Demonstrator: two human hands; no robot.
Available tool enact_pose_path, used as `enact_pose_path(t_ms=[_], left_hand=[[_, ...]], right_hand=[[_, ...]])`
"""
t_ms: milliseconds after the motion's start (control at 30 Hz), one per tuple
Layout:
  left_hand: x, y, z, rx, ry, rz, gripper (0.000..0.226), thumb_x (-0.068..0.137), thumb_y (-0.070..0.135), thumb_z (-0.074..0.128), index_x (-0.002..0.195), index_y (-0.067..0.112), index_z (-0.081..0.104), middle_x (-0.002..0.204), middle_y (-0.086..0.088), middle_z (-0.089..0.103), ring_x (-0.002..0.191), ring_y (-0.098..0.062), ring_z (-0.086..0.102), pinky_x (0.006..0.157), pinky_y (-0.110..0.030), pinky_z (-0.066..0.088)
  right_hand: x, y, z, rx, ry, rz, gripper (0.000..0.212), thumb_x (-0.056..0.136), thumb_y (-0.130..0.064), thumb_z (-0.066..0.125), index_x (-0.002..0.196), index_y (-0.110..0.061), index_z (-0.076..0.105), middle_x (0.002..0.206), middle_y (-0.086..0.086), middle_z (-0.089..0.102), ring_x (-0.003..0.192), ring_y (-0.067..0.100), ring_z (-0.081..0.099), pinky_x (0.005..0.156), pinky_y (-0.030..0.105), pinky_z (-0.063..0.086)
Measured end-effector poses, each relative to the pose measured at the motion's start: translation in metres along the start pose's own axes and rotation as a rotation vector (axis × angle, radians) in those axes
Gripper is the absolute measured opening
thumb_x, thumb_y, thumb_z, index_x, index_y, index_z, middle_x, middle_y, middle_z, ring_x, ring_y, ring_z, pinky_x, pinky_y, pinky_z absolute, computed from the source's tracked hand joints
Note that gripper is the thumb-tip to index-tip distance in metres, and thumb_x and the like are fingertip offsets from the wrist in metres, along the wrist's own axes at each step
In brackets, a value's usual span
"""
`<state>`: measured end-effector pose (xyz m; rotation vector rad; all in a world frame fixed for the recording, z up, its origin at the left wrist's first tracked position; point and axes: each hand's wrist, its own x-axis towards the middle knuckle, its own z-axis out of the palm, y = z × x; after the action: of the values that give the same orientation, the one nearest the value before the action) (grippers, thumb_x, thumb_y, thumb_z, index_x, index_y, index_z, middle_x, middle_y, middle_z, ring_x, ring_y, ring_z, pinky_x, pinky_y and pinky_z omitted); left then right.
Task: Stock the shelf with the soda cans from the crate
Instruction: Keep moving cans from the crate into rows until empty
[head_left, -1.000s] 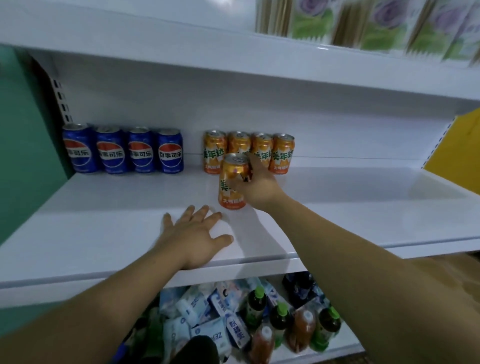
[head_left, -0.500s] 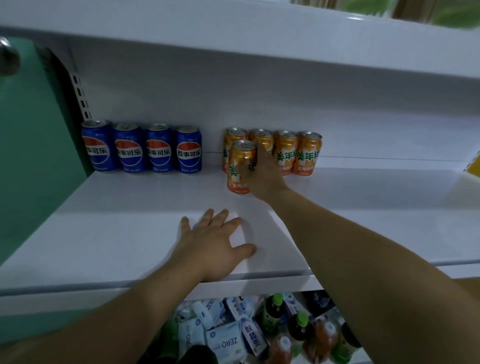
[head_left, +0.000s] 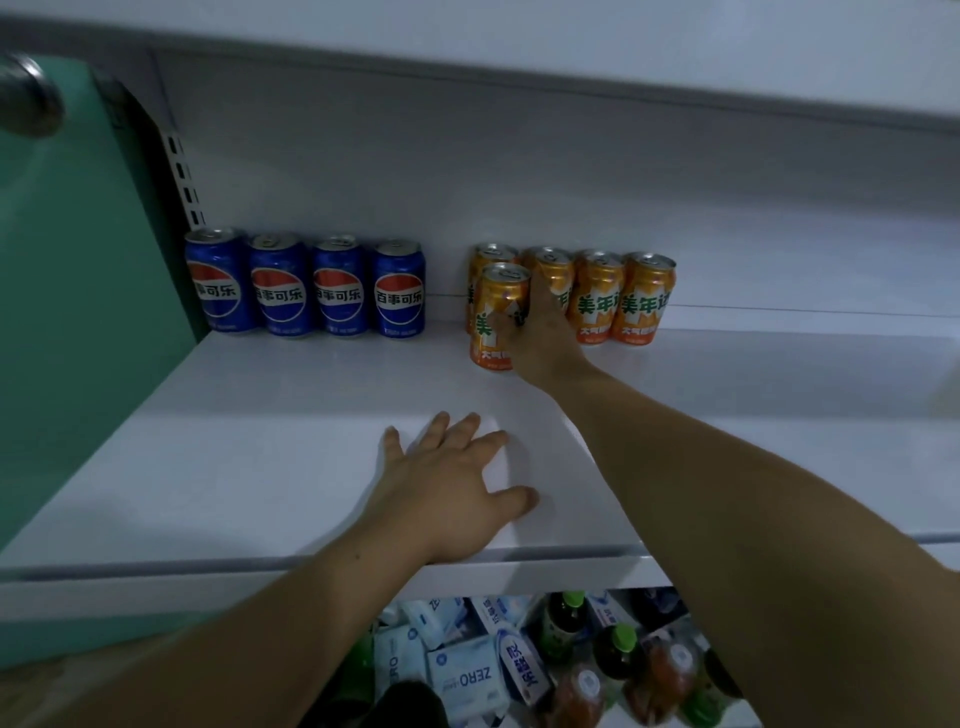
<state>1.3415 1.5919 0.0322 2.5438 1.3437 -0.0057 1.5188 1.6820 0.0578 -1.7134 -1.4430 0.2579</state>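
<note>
Right hand (head_left: 545, 338) grips orange can (head_left: 496, 317), setting it before back row; next, let go. Left hand (head_left: 457, 488) flat, fingers spread on shelf (head_left: 234, 467).

Blue cans (head_left: 306, 286), orange cans (head_left: 618, 296), white shelf (head_left: 260, 457), green wall (head_left: 67, 312).

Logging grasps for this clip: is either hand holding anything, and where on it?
The right hand grips an orange aluminium soda can around its right side, mid-body, standing on the white shelf. The left hand lies flat, holding nothing.
</note>
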Motion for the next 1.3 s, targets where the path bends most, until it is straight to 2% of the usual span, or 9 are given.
enact_pose_path(t_ms=[133, 300, 433, 533, 667, 800, 900, 1000, 1300], left_hand=[[0.001, -0.001, 0.000, 0.008, 0.000, 0.002, 0.077, 0.086, 0.076, 0.029, 0.151, 0.041, 0.008, 0.161, 0.013, -0.004, 0.148, -0.013, -0.008, 0.116, -0.055, -0.009], [-0.001, 0.000, -0.003, 0.020, -0.017, 0.003, 0.078, 0.085, 0.077, 0.026, 0.152, 0.040, 0.008, 0.161, 0.012, -0.003, 0.148, -0.014, -0.006, 0.116, -0.057, -0.005], [-0.005, 0.001, -0.008, 0.023, -0.032, -0.004, 0.077, 0.088, 0.074, 0.027, 0.152, 0.036, 0.010, 0.162, 0.009, -0.001, 0.148, -0.018, -0.003, 0.116, -0.056, -0.003], [-0.006, 0.018, -0.013, 0.026, -0.051, 0.015, 0.079, 0.089, 0.071, 0.033, 0.152, 0.027, 0.018, 0.162, 0.002, 0.009, 0.147, -0.023, 0.010, 0.118, -0.052, 0.008], [-0.019, 0.093, -0.005, -0.022, -0.106, 0.257, 0.074, 0.089, 0.064, 0.046, 0.147, 0.020, 0.035, 0.154, -0.003, 0.033, 0.136, -0.024, 0.037, 0.111, -0.044, 0.032], [-0.054, 0.184, 0.021, 0.026, -0.156, 0.551, 0.056, 0.088, 0.055, 0.055, 0.132, 0.022, 0.051, 0.138, -0.004, 0.051, 0.120, -0.025, 0.051, 0.101, -0.041, 0.043], [-0.084, 0.241, 0.045, 0.045, -0.229, 0.712, 0.059, 0.090, 0.051, 0.055, 0.139, 0.021, 0.045, 0.143, -0.005, 0.046, 0.124, -0.026, 0.048, 0.102, -0.040, 0.043], [-0.112, 0.288, 0.069, 0.086, -0.337, 0.814, 0.067, 0.093, 0.049, 0.053, 0.149, 0.019, 0.032, 0.152, -0.004, 0.036, 0.132, -0.024, 0.042, 0.105, -0.038, 0.041], [-0.141, 0.365, 0.159, 0.301, -0.435, 1.077, 0.058, 0.090, 0.051, 0.054, 0.139, 0.021, 0.045, 0.139, -0.005, 0.049, 0.123, -0.025, 0.050, 0.100, -0.040, 0.044]], right_hand=[[-0.010, -0.011, -0.013, -0.004, -0.083, 0.044, 0.073, 0.092, -0.034, 0.061, 0.151, -0.019, 0.021, 0.146, 0.008, 0.043, 0.133, 0.028, 0.044, 0.108, 0.042, 0.038], [-0.049, -0.014, -0.060, -0.346, -0.278, 0.115, 0.064, 0.092, -0.044, 0.059, 0.147, -0.020, 0.036, 0.145, 0.006, 0.046, 0.130, 0.028, 0.046, 0.105, 0.036, 0.037], [-0.096, -0.007, -0.125, -0.557, -0.320, 0.230, 0.074, 0.094, -0.047, 0.057, 0.153, -0.017, 0.024, 0.156, 0.009, 0.031, 0.140, 0.028, 0.033, 0.112, 0.035, 0.028], [-0.136, 0.002, -0.175, -0.670, -0.317, 0.365, 0.077, 0.094, -0.053, 0.052, 0.154, -0.015, 0.022, 0.156, 0.009, 0.031, 0.139, 0.029, 0.034, 0.111, 0.037, 0.031], [-0.201, 0.016, -0.229, -0.699, -0.273, 0.497, 0.078, 0.094, -0.053, 0.052, 0.154, -0.015, 0.020, 0.158, 0.007, 0.027, 0.140, 0.030, 0.033, 0.111, 0.039, 0.033], [-0.270, 0.026, -0.270, -0.744, -0.197, 0.618, 0.077, 0.094, -0.053, 0.052, 0.154, -0.015, 0.021, 0.156, 0.008, 0.031, 0.135, 0.030, 0.039, 0.106, 0.039, 0.038], [-0.326, 0.034, -0.300, -0.739, -0.138, 0.746, 0.077, 0.093, -0.054, 0.055, 0.153, -0.016, 0.025, 0.154, 0.009, 0.035, 0.132, 0.030, 0.043, 0.100, 0.038, 0.043], [-0.386, 0.044, -0.329, -0.731, -0.064, 0.880, 0.075, 0.091, -0.054, 0.056, 0.151, -0.018, 0.030, 0.153, 0.008, 0.036, 0.135, 0.028, 0.040, 0.104, 0.038, 0.038], [-0.528, 0.102, -0.359, -0.591, 0.112, 1.263, 0.073, 0.089, -0.049, 0.061, 0.149, -0.019, 0.033, 0.151, 0.006, 0.040, 0.134, 0.028, 0.042, 0.108, 0.041, 0.037]])
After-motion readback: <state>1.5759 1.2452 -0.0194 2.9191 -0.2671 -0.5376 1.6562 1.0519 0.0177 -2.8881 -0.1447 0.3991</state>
